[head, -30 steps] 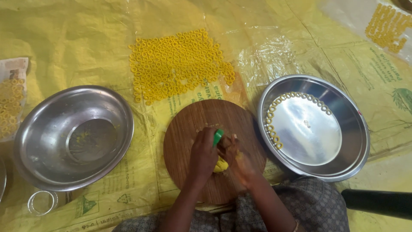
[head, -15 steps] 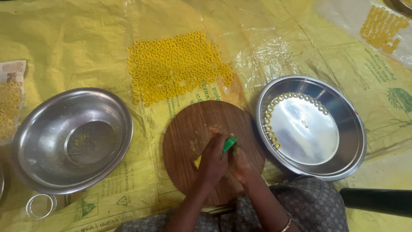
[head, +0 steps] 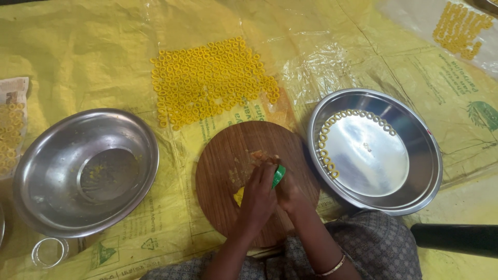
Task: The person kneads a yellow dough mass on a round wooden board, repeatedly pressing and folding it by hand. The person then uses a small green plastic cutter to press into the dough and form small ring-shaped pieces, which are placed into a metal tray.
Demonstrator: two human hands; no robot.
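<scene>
Underneath, yellow sheet; steel bowl left, steel pan right, round wooden board between. Left hand and right hand meet on board, pinching a green cap over yellow dough.

A small green piece and yellow dough lie on the round wooden board.
</scene>
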